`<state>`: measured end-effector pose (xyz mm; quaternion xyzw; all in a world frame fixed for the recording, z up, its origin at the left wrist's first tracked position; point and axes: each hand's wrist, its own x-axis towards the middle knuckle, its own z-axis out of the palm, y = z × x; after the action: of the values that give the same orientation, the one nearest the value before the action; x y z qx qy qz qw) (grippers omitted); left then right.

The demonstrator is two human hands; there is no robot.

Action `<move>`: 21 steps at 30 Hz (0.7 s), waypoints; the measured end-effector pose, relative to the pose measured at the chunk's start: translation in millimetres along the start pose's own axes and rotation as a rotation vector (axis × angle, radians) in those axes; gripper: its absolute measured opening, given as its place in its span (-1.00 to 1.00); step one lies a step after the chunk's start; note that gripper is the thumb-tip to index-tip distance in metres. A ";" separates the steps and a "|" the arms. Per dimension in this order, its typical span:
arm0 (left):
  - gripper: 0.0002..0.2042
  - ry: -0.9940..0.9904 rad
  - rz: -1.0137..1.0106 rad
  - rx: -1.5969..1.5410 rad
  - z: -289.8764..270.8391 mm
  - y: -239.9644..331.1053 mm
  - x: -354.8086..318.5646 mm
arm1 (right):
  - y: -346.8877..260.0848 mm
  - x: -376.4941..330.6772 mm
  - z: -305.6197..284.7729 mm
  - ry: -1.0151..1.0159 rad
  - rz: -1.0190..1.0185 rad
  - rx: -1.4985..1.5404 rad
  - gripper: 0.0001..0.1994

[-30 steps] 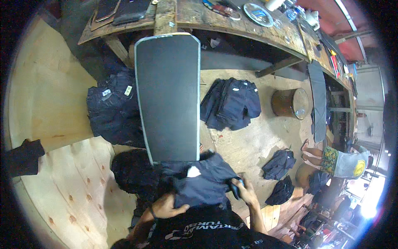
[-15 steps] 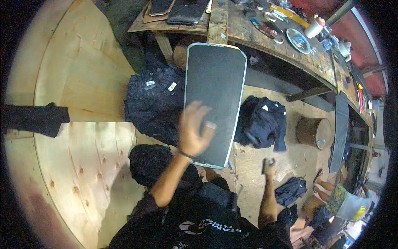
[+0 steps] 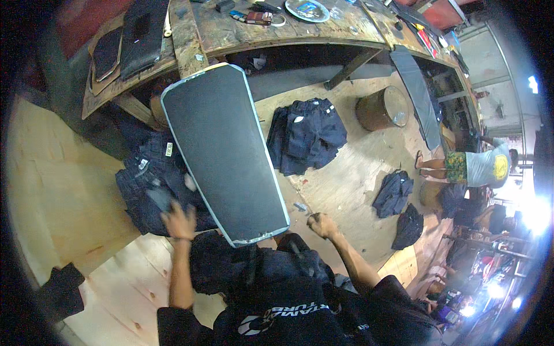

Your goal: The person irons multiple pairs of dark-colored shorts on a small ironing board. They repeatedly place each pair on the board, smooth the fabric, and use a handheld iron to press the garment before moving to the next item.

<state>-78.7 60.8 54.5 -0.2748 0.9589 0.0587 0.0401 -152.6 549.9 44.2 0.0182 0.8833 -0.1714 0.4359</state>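
A long board with a dark grey top and pale taped edges (image 3: 222,147) juts from the bench toward me, its surface bare. Left of it lies a pile of dark garments (image 3: 153,190) with small white labels. My left hand (image 3: 179,222) is over the near edge of that pile, its fingers apart and slightly blurred; no garment is gripped in it. To the right of the board's near end, my right hand (image 3: 323,225) is closed in a fist above the floor. What it holds, if anything, I cannot make out. A stack of dark navy garments (image 3: 309,135) lies beyond it.
A worn wooden bench (image 3: 277,39) crosses the far side, with a round metal plate (image 3: 307,10) and small tools. A brown drum-shaped stool (image 3: 378,109) stands right. Smaller dark garment heaps (image 3: 393,194) lie on the floor. Another person (image 3: 485,167) stands at far right.
My left hand has moved off the board to the garment pile on its left. My right hand has come nearer the board's near end. The view has turned rightward.
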 end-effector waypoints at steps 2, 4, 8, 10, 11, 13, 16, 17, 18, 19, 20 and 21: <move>-0.58 -0.538 0.119 0.003 -10.7 45.9 -69.1 | -29.3 -28.6 0.3 0.021 -0.310 -0.111 -0.67; -0.71 -0.711 0.449 -0.314 -16.2 83.3 -126.2 | -51.5 -56.1 4.3 -0.156 -0.550 -0.154 -0.47; -0.68 -0.382 0.758 -0.503 -17.4 101.6 -178.3 | -77.9 -77.5 -2.3 -0.507 -0.610 -0.432 -0.32; -0.63 -0.164 0.781 -0.486 -25.4 91.7 -172.5 | -86.9 -71.2 -22.8 -0.475 -0.668 -0.511 -0.34; -0.58 -0.103 0.817 -0.430 -33.4 86.4 -160.4 | -91.6 -65.2 -37.4 -0.477 -0.592 -0.547 -0.34; -0.48 0.205 0.773 -0.355 -58.0 83.3 -123.8 | -103.9 -48.1 -72.4 -0.410 -0.546 -0.402 -0.38; -0.38 0.583 0.761 -0.318 -102.1 104.6 -23.6 | -152.5 -23.8 -131.5 -0.075 -0.672 -0.157 -0.50; -0.38 0.581 0.700 -0.309 -114.7 115.5 9.9 | -171.9 -3.7 -145.4 0.014 -0.689 -0.265 -0.58; -0.41 0.577 0.635 -0.268 -127.7 126.2 45.6 | -191.0 16.4 -154.5 0.261 -0.718 -0.225 -0.63; -0.48 0.450 0.464 -0.216 -136.3 134.6 66.1 | -214.1 29.5 -164.8 0.397 -0.787 -0.124 -0.62; -0.57 0.645 0.429 -0.234 -144.2 143.3 68.8 | -232.3 41.8 -170.0 0.480 -0.760 -0.126 -0.55; -0.56 0.504 0.494 -0.338 -145.9 150.2 67.8 | -243.6 40.3 -172.6 0.657 -0.827 -0.117 -0.44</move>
<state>-222.4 132.2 205.2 -0.0444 0.9528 0.1544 -0.2577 -353.6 371.0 179.7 -0.3035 0.9148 -0.2646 0.0326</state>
